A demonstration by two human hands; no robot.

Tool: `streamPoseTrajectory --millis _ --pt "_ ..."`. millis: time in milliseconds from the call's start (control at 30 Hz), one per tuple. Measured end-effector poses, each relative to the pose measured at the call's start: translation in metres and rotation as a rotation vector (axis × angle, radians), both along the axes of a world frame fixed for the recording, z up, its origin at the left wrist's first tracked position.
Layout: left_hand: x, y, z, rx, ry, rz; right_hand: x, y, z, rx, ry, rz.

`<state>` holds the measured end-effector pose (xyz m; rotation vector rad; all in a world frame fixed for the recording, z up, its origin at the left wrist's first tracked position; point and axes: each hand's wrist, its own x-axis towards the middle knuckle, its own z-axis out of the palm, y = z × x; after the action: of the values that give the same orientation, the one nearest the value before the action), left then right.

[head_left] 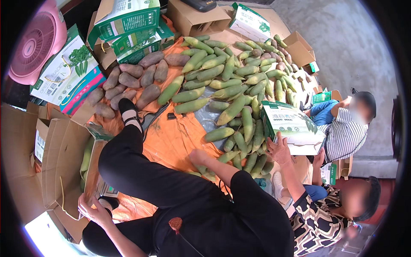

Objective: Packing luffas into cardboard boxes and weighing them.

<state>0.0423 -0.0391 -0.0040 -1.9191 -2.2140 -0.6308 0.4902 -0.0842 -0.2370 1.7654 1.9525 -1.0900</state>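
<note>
My left hand grips the lower edge of an open cardboard box on my left, fingers on its wall. Inside that box, long green radishes partly show. My right hand reaches down over the orange sheet, at the near edge of a large pile of green radishes. A green radish lies just under or beside that hand. Its fingers are turned down and blurred, so any grip is hidden. My legs in black trousers stretch between the box and the pile.
Purplish-brown roots lie beyond my foot. Printed cartons and a pink plastic basket stand at the far left. At right, one person holds a white-and-green carton; another person sits beyond. A brown box stands behind the pile.
</note>
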Motion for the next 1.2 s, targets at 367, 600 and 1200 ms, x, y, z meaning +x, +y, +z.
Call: streamPoseTrajectory --millis 367,600,1200 --pt "-0.007 -0.001 -0.003 0.014 0.014 -0.033 0.057 0.002 -0.008 0.267 0.045 -0.676" --pt "-0.008 -0.004 -0.007 0.030 0.022 -0.037 0.025 -0.025 -0.001 -0.156 -0.008 -0.532" --pt "0.001 -0.001 -0.004 -0.003 -0.001 -0.029 -0.006 -0.007 -0.013 -0.273 -0.180 -0.605"
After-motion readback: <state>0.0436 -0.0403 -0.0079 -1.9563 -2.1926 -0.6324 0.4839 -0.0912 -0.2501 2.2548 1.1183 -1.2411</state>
